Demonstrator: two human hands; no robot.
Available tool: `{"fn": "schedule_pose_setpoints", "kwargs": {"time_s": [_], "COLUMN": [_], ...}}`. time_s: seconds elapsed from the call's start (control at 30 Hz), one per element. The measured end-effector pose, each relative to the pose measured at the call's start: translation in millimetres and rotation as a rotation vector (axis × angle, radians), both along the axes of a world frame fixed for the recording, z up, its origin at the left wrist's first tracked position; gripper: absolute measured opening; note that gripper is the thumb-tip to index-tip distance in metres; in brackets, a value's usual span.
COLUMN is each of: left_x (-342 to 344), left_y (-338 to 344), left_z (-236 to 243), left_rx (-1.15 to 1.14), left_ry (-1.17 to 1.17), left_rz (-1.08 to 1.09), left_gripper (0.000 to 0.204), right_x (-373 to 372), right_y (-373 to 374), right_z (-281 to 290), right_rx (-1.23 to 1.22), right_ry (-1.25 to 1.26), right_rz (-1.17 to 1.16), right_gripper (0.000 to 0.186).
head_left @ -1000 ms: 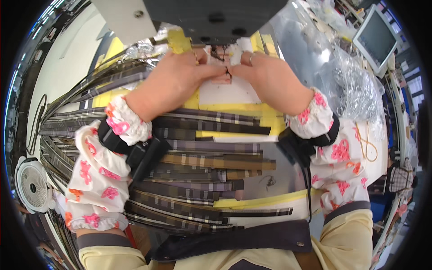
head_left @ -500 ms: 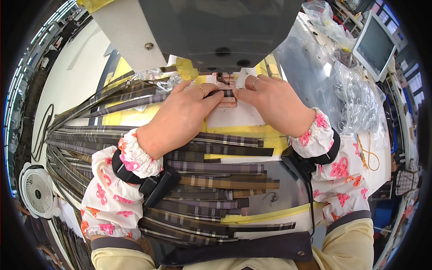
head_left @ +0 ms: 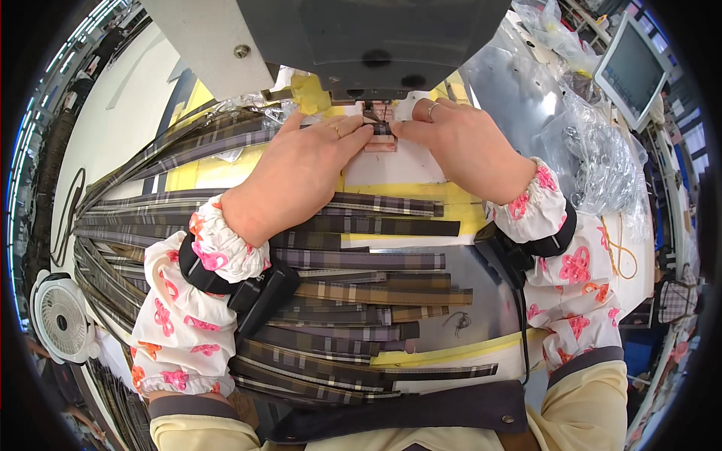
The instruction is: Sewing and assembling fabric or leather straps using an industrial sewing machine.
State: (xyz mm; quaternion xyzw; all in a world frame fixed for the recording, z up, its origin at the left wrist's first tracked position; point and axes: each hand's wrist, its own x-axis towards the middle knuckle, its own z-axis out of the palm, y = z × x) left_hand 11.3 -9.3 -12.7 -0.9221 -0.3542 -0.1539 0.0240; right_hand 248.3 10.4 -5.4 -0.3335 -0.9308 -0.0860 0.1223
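1. A large grey sewing machine head [head_left: 376, 45] is taking up the top of the view, over a white and yellow work table [head_left: 421, 169].
2. A pile of long dark plaid fabric strips [head_left: 361, 259] is being fanned out across the table, from the far left to near the person's body.
3. A clear plastic bag of small metal rings [head_left: 602, 161] is lying well right of the hands.
4. A left hand [head_left: 297, 177] and a right hand [head_left: 462, 146] are being pressed flat, fingertips nearly meeting.
5. A short folded plaid strip end [head_left: 382, 129] is being pinched between both hands' fingertips, just under the needle area.
6. The strip is judged light, limp and prone to slipping; it is best gripped close to the fold, at both edges.
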Motion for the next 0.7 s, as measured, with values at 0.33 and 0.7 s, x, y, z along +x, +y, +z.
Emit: {"fn": "schedule_pose_setpoints", "kwargs": {"time_s": [0.33,0.7], "left_x": [-4,-4], "left_y": [4,12], "left_z": [0,-5], "left_rx": [-0.018,0.014], "left_ry": [0.014,-0.120], "left_rz": [0.001,-0.076], "left_gripper": [0.044,0.040], "right_x": [-2,-1], "right_y": [5,7], "right_z": [-2,-1], "right_rx": [0.017,-0.045], "right_ry": [0.007,-0.022], "right_rz": [0.004,-0.030], "right_gripper": [0.032,0.037]}}
